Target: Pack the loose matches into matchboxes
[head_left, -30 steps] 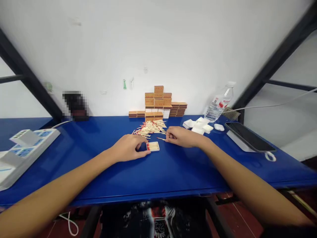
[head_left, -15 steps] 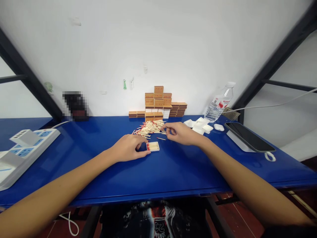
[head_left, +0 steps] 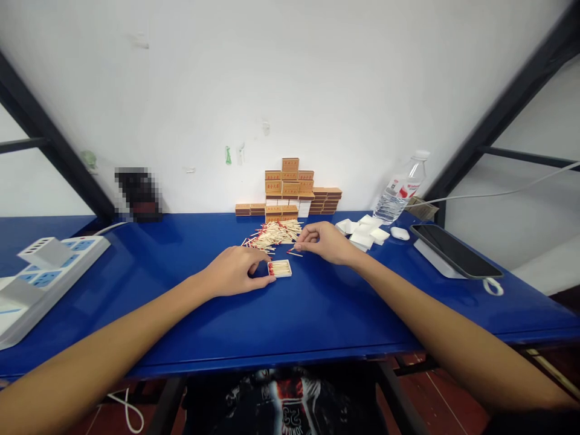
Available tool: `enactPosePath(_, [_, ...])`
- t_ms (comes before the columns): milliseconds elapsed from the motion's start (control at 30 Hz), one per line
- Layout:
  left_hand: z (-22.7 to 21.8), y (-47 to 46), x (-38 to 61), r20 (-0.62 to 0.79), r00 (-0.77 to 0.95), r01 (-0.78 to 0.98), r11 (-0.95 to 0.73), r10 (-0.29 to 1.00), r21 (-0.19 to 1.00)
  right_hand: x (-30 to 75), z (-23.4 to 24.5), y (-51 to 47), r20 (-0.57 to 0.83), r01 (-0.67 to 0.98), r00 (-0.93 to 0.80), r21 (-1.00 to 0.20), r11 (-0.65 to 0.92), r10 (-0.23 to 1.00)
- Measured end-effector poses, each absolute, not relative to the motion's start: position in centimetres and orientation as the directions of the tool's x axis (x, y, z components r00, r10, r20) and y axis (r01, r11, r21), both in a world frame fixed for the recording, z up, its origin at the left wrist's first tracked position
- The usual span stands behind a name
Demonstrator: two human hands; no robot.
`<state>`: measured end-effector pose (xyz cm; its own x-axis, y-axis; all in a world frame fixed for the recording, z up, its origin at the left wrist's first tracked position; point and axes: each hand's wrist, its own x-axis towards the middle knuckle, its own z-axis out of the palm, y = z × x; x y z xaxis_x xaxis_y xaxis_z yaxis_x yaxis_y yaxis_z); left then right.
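Note:
My left hand (head_left: 238, 270) grips the left end of a small white matchbox tray (head_left: 284, 269) between thumb and fingers. Matches lie side by side in it, red heads to the left. My right hand (head_left: 322, 241) pinches a match (head_left: 293, 248), its red head pointing left and down just above the table. Close under it a loose match (head_left: 295, 254) lies on the blue surface. Behind the tray spreads a heap of loose matches (head_left: 276, 232), its right edge beside my right fingertips.
Stacked orange-brown matchboxes (head_left: 290, 187) stand against the wall. To the right are white empty trays (head_left: 362, 232), an earbud case (head_left: 400, 234), a water bottle (head_left: 401, 190) and a phone (head_left: 455, 251). A power strip (head_left: 54, 275) lies on the blue table (head_left: 272, 326) at left.
My right hand has drawn slightly back from the heap, and a match now shows in its closed fingertips. The left hand and the tray have stayed nearly still.

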<state>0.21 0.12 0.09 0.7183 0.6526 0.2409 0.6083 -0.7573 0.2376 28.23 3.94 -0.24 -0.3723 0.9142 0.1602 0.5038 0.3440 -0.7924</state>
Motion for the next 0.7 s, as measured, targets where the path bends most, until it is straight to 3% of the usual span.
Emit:
enactPosePath(200, [0.2, 0.0, 0.2, 0.232, 0.722, 0.608, -0.758, 0.652, 0.236, 28.5, -1.1, 4.5, 0.152, 0.638, -0.422, -0.650, 0.412, 0.894])
enactPosePath(700, [0.2, 0.1, 0.3, 0.235, 0.725, 0.606, -0.761, 0.648, 0.230, 28.8, 0.5, 3.4, 0.107, 0.691, -0.539, -0.511, 0.511, 0.836])
